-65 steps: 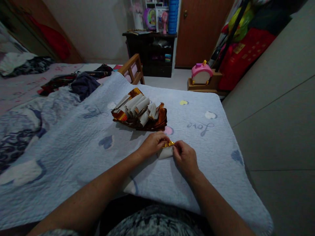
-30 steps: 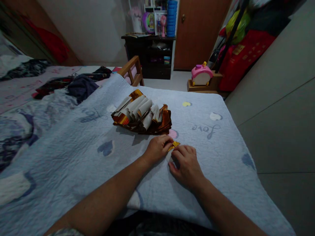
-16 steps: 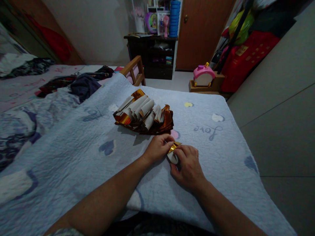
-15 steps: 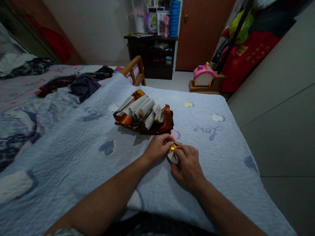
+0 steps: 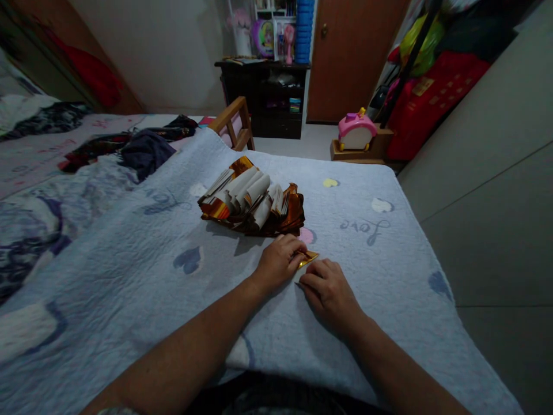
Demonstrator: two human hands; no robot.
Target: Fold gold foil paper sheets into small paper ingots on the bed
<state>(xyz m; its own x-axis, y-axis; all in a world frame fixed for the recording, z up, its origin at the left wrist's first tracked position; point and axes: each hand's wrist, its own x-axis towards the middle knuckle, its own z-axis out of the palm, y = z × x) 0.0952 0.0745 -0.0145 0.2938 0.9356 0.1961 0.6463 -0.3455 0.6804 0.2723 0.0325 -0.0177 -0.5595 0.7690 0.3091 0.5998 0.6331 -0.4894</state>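
A small piece of gold foil paper (image 5: 309,257) lies on the light blue quilt (image 5: 380,265), its pale side partly showing toward me. My left hand (image 5: 281,257) is closed on its left part, fingers over the top. Closed at the paper's near right corner, my right hand (image 5: 327,288) pinches an edge between thumb and fingers; a dark tip of paper sticks out by the thumb. Just beyond my left hand rests a heap of folded gold and white papers (image 5: 254,199). My fingers hide much of the small piece.
Clothes and bedding (image 5: 147,151) lie along the left. At the bed's far edge stands a wooden chair (image 5: 235,124), with a dark cabinet (image 5: 263,98) behind it. A pink toy case (image 5: 356,132) sits beyond the far right corner. Pale panels (image 5: 496,230) border the right side.
The pale side of the paper, raised in a curl before, now lies lower and flatter. My right hand has shifted slightly left and down, and my left fingers have bent further over the foil.
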